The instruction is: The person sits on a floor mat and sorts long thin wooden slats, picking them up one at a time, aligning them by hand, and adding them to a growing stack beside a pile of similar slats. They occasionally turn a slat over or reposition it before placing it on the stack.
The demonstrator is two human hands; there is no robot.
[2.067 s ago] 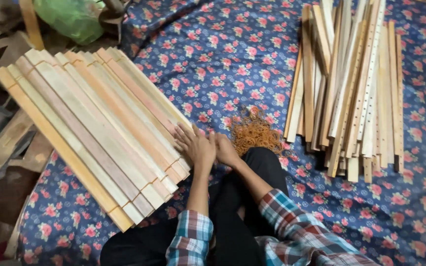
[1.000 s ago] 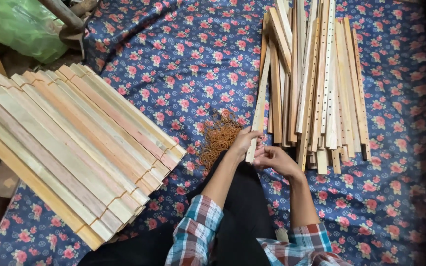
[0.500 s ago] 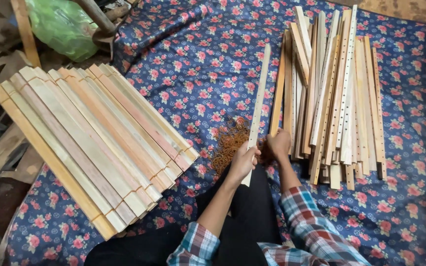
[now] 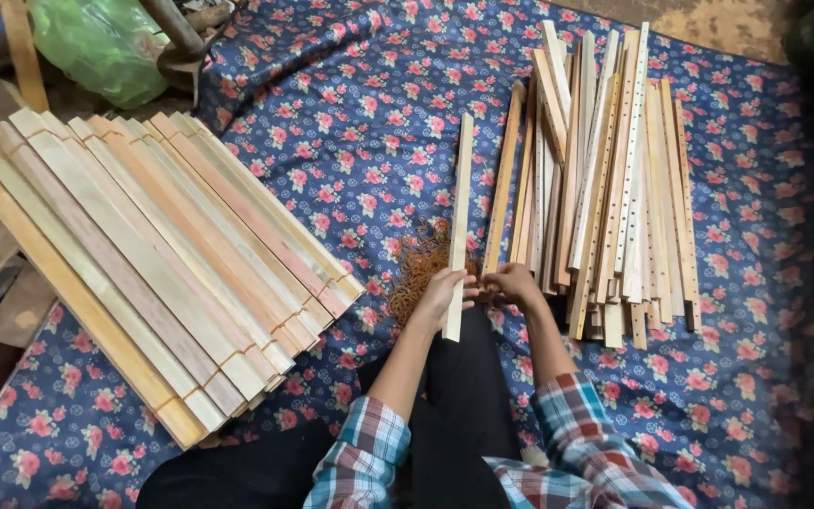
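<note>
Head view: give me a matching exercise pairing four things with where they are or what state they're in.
Things:
1. single wooden slat
2. bundled slats
3. loose slat pile
4. green plastic bag

Places or states:
A. top left corner, off the cloth
B. held near its lower end by the left hand
C. tied with bands, left of the person
D. unbound, right of the right hand

Pairs: 1-B, 2-C, 3-D, 4-A

Slat (image 4: 460, 221) now out of pile (image 4: 605, 179)
</note>
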